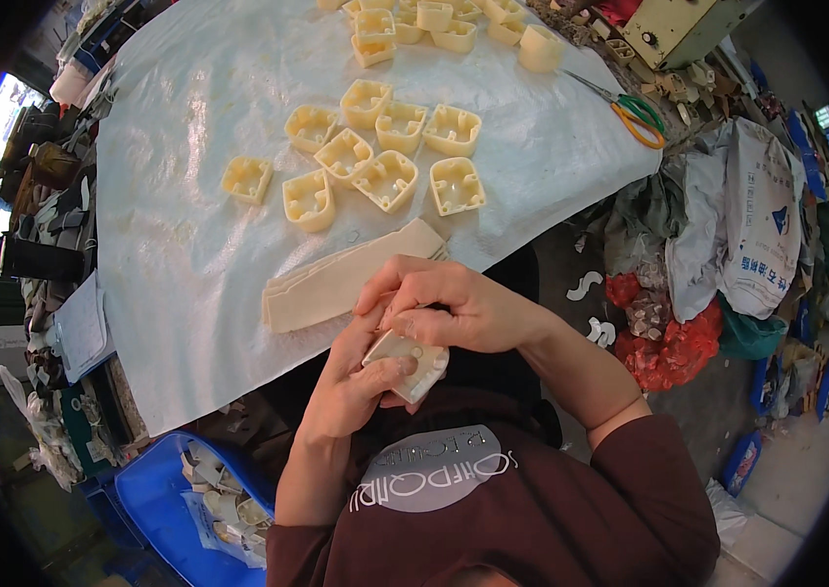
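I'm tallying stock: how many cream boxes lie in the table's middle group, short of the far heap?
9: one cream box alone at left, four along the back, one central, three along the front. None looks hidden.

Dark maroon short-sleeved shirt (571,489)

On the white sack (757,235) at the right of the frame, a row of large blue characters runs along the lower right edge, with smaller lines of print farther left and a dark blue emblem (780,218) between. The maroon shirt (571,489), lower centre, bears two rows of capital letters, one white and one dark, upside down over a grey oval (446,474).
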Motion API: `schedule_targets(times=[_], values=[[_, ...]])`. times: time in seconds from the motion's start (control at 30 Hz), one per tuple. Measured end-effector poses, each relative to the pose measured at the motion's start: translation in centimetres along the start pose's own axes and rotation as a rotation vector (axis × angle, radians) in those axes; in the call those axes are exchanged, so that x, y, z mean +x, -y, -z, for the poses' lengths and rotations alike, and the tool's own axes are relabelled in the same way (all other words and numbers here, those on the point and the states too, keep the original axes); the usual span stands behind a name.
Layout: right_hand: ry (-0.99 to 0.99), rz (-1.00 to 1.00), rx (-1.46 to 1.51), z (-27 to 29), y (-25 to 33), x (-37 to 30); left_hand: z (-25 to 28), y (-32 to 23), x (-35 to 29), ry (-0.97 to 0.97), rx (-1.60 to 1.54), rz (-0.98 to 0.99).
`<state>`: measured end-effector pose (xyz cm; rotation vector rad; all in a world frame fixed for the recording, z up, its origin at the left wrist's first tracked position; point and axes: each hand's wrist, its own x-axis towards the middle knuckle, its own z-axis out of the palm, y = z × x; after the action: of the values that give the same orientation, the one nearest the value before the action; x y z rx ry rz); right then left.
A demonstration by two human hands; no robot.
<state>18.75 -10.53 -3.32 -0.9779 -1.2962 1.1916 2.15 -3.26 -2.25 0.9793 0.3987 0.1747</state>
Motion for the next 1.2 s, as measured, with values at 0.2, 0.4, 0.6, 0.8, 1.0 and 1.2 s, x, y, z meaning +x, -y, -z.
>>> schedule_targets(times=[0.2,0.4,0.6,0.8,1.0,1.2], values=[[-0.216,0.092,-0.086,-1.4,-0.1,-0.3,-0.1,0.3,0.4,-0.075,0.033,-0.064],[-0.34,0.009,0.097,-3.1,-1.2,-2.1,-0.2,1.6,0.4,-0.156,0.13,-0.227],[-0.424,0.282,-0.194,-4.7,-2.2,-1.0,-0.7,2.1,0.3,-0.206,0.078,-0.333],[-0.376,0.225,-0.141,-5.9,-2.8,-1.1,-0.6,2.1,0.0,-0.309,-0.03,-0.406],[-0.283,0.137,0.028,-3.3,-2.1,-1.4,1.4,1.0,-0.5,-0.308,0.744,-0.653],[-0.33,0.159,-0.18,-4.8,-1.0,0.2,2.5,-1.2,-1.4,-0.352,1.151,-0.713]])
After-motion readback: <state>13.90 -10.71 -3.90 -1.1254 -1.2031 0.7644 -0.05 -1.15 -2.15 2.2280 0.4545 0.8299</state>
